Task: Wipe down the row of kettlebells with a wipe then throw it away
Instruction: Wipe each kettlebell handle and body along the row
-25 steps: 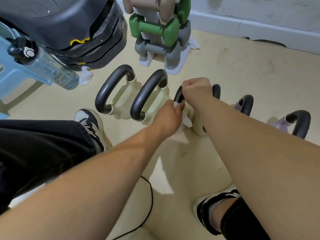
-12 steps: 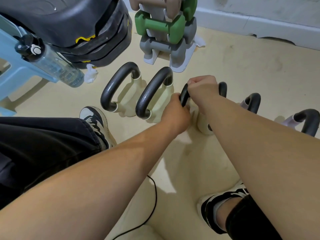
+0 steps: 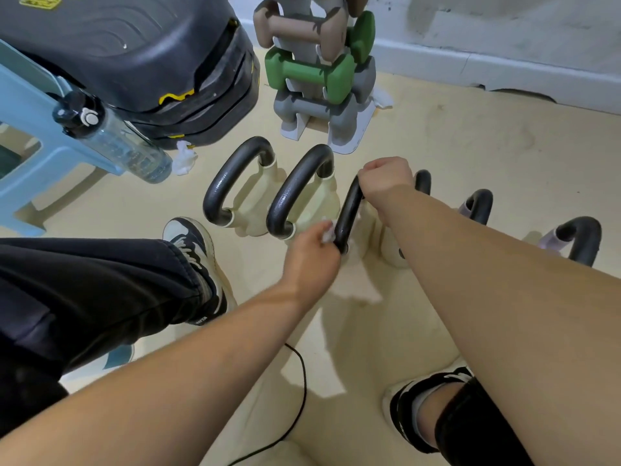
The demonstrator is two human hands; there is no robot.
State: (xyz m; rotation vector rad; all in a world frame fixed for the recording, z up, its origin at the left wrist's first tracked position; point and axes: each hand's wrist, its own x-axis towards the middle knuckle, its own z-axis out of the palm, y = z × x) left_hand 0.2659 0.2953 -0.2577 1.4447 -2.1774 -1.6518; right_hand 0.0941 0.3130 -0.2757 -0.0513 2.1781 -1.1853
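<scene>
A row of kettlebells with black handles stands on the floor. Two cream ones [image 3: 248,210] [image 3: 312,210] are at the left. The third cream kettlebell [image 3: 349,210] is in the middle, and my right hand [image 3: 386,181] grips the top of its handle. My left hand [image 3: 312,257] holds a white wipe [image 3: 327,233] against the near end of that handle. Two lilac kettlebells [image 3: 479,206] [image 3: 578,240] stand to the right. Most of the wipe is hidden in my fingers.
A dumbbell rack [image 3: 322,75] stands behind the row. A black stepper [image 3: 134,62], a blue stool [image 3: 30,156] and a water bottle [image 3: 114,142] are at the left, with a crumpled tissue [image 3: 184,158] on the floor. My shoes [image 3: 195,250] [image 3: 423,408] and a black cable [image 3: 295,398] lie near.
My left hand has slid the wipe down the third kettlebell's handle toward its near end. My right hand has kept its grip on the handle's top.
</scene>
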